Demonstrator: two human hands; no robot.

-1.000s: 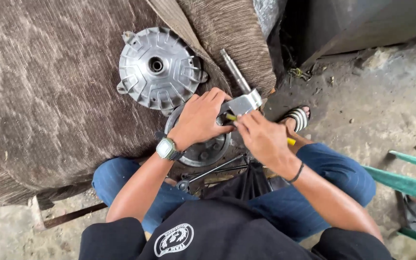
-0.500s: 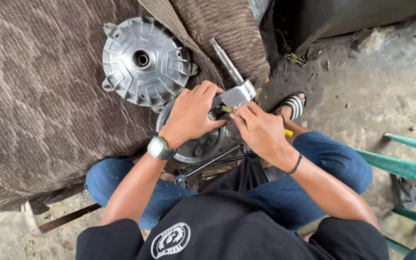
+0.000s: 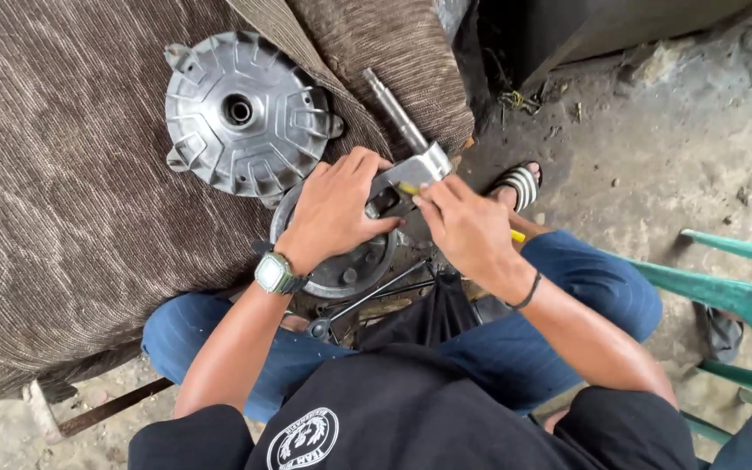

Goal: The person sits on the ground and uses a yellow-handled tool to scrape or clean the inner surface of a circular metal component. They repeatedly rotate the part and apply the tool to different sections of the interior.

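Observation:
My left hand (image 3: pixel 334 209) presses down on a round grey metal disc part (image 3: pixel 350 265) that rests over my knees, fingers wrapped over its top. My right hand (image 3: pixel 463 228) grips a yellow-handled tool (image 3: pixel 515 235), its tip set against a silvery metal bracket (image 3: pixel 419 170) with a shaft (image 3: pixel 393 109) sticking up from it. A ribbed silver hub cover (image 3: pixel 241 113) lies apart on the brown fabric, up and left of my left hand. A watch sits on my left wrist.
Brown corduroy fabric (image 3: pixel 63 191) covers the surface to the left. A green plastic chair (image 3: pixel 741 296) stands at right. My sandalled foot (image 3: pixel 515 184) rests on the dirt-stained concrete floor. Thin metal rods (image 3: pixel 376 292) lie under the disc.
The view has shifted slightly, so the hub cover appears further left and higher. Both hands stay on the disc and bracket with little movement.

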